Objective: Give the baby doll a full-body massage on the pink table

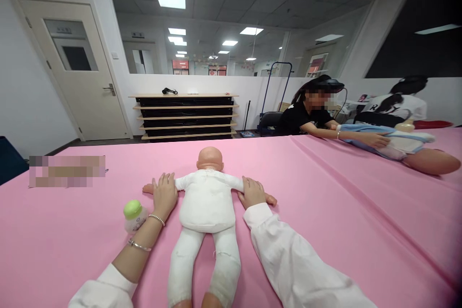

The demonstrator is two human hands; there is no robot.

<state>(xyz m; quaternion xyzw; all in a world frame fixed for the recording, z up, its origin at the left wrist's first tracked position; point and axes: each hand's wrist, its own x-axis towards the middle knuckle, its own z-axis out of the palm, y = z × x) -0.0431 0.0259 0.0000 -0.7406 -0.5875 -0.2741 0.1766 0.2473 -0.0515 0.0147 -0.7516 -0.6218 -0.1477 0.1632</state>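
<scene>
A baby doll [207, 202] with a white cloth body lies on its back on the pink-covered table [306, 211], its head pointing away from me. My left hand [165, 195] is closed around the doll's arm on the left, and the doll's small hand sticks out past my fingers. On the other side my right hand [252, 192] grips the doll's other arm near the wrist. Both arms of the doll are spread out sideways. Beside my left forearm stands a small bottle [134, 216] with a green cap, partly hidden by my wrist.
At the right, another person [310, 110] in a black top handles a second doll [429, 160] with blue and white cloth. A further person [400, 101] sits behind. A blurred-out item [67, 172] lies at the table's left. Low shelves [186, 118] stand beyond the table.
</scene>
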